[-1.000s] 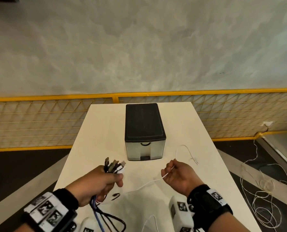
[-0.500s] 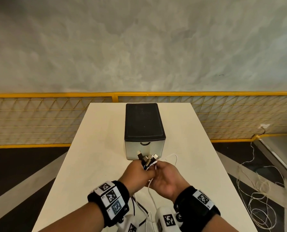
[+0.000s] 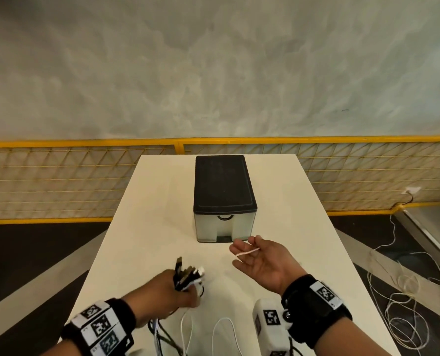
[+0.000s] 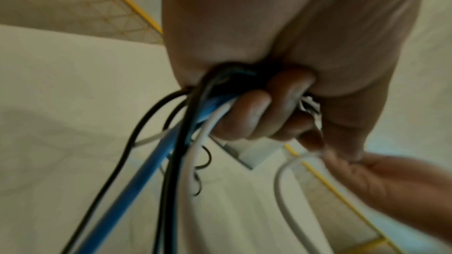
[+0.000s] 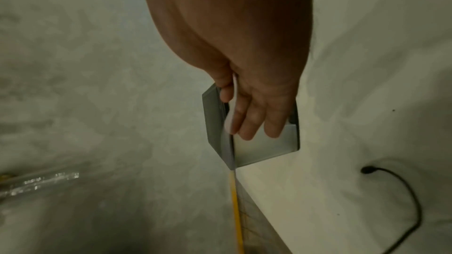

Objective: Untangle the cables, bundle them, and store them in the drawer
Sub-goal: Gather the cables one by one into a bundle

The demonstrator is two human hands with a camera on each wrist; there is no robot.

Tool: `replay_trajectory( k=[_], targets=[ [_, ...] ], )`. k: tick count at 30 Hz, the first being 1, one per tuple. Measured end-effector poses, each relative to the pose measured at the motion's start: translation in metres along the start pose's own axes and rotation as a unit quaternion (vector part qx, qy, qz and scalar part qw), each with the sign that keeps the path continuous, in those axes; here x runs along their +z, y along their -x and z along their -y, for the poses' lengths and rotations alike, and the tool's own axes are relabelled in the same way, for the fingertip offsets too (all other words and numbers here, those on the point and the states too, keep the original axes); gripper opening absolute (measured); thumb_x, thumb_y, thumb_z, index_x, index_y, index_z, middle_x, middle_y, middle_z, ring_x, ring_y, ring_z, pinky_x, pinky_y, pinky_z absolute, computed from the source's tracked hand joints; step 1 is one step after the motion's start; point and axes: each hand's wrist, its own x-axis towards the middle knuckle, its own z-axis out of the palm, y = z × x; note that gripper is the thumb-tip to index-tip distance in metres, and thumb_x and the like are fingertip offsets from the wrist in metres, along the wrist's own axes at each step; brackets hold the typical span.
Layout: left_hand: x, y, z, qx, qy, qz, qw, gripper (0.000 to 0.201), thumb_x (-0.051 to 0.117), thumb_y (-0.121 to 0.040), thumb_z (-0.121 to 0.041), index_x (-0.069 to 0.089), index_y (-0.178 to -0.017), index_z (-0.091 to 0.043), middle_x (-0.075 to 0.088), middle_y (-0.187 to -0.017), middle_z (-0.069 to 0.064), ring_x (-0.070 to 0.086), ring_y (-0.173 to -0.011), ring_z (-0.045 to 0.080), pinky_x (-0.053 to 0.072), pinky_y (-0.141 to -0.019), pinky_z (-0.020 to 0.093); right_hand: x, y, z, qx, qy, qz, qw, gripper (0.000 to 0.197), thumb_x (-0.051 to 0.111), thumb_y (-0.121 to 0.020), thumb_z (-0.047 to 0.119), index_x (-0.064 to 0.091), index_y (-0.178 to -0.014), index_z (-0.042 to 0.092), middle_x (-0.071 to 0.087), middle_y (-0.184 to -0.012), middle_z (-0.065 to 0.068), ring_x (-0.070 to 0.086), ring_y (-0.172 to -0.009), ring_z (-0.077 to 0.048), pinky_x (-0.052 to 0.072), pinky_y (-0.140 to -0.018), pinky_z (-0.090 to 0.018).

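While the left hand (image 3: pixel 174 289) curls its grip round a bunch of cables (image 4: pixel 171 142), plug ends (image 3: pixel 185 272) pointing up, the right hand (image 3: pixel 262 263) lies palm up with relaxed fingers, a thin white cable (image 3: pixel 247 251) draped across them. Cable tails run off the lower edge, blurred. Beyond, on the white surface (image 3: pixel 147 214), stands the closed drawer box (image 3: pixel 224 199); loose cords (image 3: pixel 403 304) litter the floor.
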Motion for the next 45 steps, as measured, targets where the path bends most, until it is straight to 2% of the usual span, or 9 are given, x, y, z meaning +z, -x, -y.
replay_trajectory(
  k=[8, 13, 17, 22, 26, 32, 36, 40, 45],
  targets=[
    [0.001, -0.016, -0.069, 0.136, 0.226, -0.288, 0.921, 0.03, 0.074, -0.087, -0.024, 0.056, -0.062, -0.02, 0.042, -0.039, -0.014, 0.033, -0.037, 0.003, 0.028, -0.046, 0.026, -0.006, 0.002, -0.011, -0.055, 0.124, -0.046, 0.99, 0.028, 0.033, -0.106, 0.023, 0.055, -0.096, 0.009, 0.076, -0.094, -0.014, 0.069, -0.099, -0.03, 0.049, -0.088, -0.045],
    [0.032, -0.025, -0.076, 0.152, 0.016, -0.16, 0.975, 0.015, 0.078, -0.08, -0.036, 0.074, -0.085, -0.023, 0.074, -0.072, -0.01, 0.066, -0.066, 0.0, 0.05, -0.066, 0.022, -0.005, -0.003, -0.023, -0.036, 0.134, -0.046, 0.989, 0.034, 0.031, -0.106, 0.026, 0.06, -0.101, 0.008, 0.075, -0.086, -0.008, 0.067, -0.08, -0.023, 0.048, -0.071, -0.036],
    [0.06, -0.042, -0.065, 0.135, -0.083, -0.128, 0.979, 0.025, 0.077, -0.074, -0.032, 0.074, -0.096, -0.022, 0.075, -0.089, -0.004, 0.069, -0.085, 0.012, 0.054, -0.079, 0.029, 0.003, -0.002, -0.03, -0.024, 0.08, 0.015, 0.996, 0.039, 0.032, -0.101, 0.011, 0.066, -0.116, 0.0, 0.072, -0.105, -0.02, 0.067, -0.087, -0.031, 0.049, -0.092, -0.046],
    [0.059, -0.044, -0.048, 0.116, -0.109, -0.107, 0.981, 0.019, 0.072, -0.067, -0.035, 0.07, -0.08, -0.021, 0.071, -0.077, -0.003, 0.068, -0.075, 0.013, 0.051, -0.069, 0.028, -0.001, 0.003, -0.032, 0.026, 0.088, 0.003, 0.996, 0.036, 0.037, -0.099, 0.021, 0.069, -0.102, 0.004, 0.071, -0.087, -0.015, 0.062, -0.069, -0.026, 0.048, -0.075, -0.038],
    [0.05, -0.031, -0.03, 0.097, -0.081, -0.019, 0.992, 0.019, 0.078, -0.072, -0.02, 0.064, -0.061, -0.025, 0.066, -0.066, -0.012, 0.06, -0.063, -0.001, 0.045, -0.065, 0.017, -0.008, 0.003, -0.008, 0.016, 0.053, -0.039, 0.998, 0.026, 0.041, -0.099, 0.019, 0.058, -0.08, 0.012, 0.074, -0.085, -0.013, 0.071, -0.089, -0.029, 0.05, -0.076, -0.042],
    [0.021, -0.002, 0.001, 0.035, -0.141, 0.108, 0.983, 0.014, 0.084, -0.072, -0.02, 0.072, -0.073, -0.026, 0.069, -0.066, -0.018, 0.066, -0.074, -0.003, 0.048, -0.073, 0.011, -0.017, 0.005, 0.008, -0.002, 0.006, -0.049, 0.999, 0.028, 0.037, -0.104, 0.019, 0.057, -0.085, 0.011, 0.067, -0.066, -0.008, 0.074, -0.07, -0.026, 0.051, -0.081, -0.048],
    [0.006, 0.005, 0.002, 0.037, -0.105, 0.052, 0.992, 0.013, 0.082, -0.074, -0.03, 0.075, -0.079, -0.021, 0.07, -0.074, -0.013, 0.065, -0.075, 0.001, 0.05, -0.073, 0.017, -0.014, 0.007, -0.002, -0.027, 0.04, -0.038, 0.998, 0.022, 0.038, -0.104, 0.018, 0.056, -0.096, 0.008, 0.067, -0.076, -0.013, 0.071, -0.085, -0.033, 0.053, -0.081, -0.048],
    [0.011, -0.006, -0.025, 0.11, 0.022, -0.158, 0.981, 0.007, 0.079, -0.081, -0.029, 0.073, -0.085, -0.03, 0.071, -0.074, -0.015, 0.064, -0.071, -0.004, 0.045, -0.067, 0.016, -0.007, 0.011, -0.009, -0.041, 0.073, -0.023, 0.996, 0.023, 0.037, -0.105, 0.018, 0.055, -0.098, 0.006, 0.071, -0.088, -0.018, 0.069, -0.097, -0.036, 0.052, -0.083, -0.048],
    [0.052, -0.03, -0.054, 0.148, -0.027, -0.098, 0.984, 0.014, 0.08, -0.072, -0.029, 0.075, -0.085, -0.025, 0.076, -0.078, -0.011, 0.07, -0.075, 0.004, 0.053, -0.074, 0.025, 0.008, 0.015, -0.019, -0.034, 0.059, 0.013, 0.998, 0.032, 0.035, -0.104, 0.015, 0.058, -0.114, -0.006, 0.069, -0.1, -0.026, 0.07, -0.074, -0.034, 0.058, -0.06, -0.039]
  ],
)
